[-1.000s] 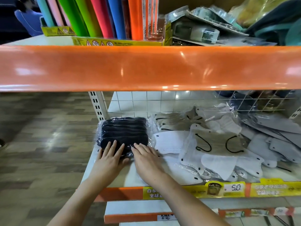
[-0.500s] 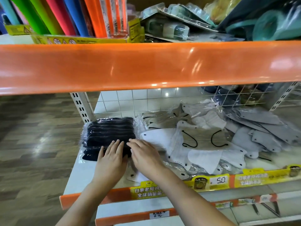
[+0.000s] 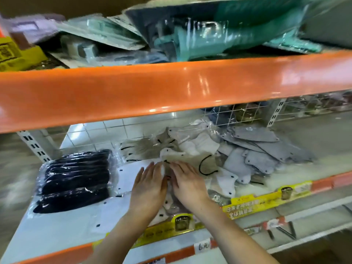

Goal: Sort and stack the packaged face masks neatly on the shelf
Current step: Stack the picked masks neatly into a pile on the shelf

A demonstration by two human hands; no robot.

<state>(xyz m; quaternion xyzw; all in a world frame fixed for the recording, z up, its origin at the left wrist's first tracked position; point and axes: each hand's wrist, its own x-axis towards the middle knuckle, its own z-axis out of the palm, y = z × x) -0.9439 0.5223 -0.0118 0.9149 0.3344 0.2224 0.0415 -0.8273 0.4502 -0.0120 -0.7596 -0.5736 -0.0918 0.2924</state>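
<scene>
Left hand [image 3: 147, 189] and right hand [image 3: 187, 184] lie side by side, palms down, fingers straight and together, pressing flat on the white masks [image 3: 129, 180] in clear wrap near the shelf [image 3: 57, 231] front. Black masks [image 3: 76, 180] sit stacked just left of the hands; grey masks [image 3: 255, 147] lie loose to the right, overlapping. Yellow strip [image 3: 253, 203] on the shelf edge carries red Chinese print, too blurred to read; a white tag [image 3: 203, 245] below reads roughly "6元".

Black masks [image 3: 76, 180], grey masks [image 3: 266, 149] (white ones [image 3: 224, 181] between), orange shelf edge [image 3: 171, 88].
</scene>
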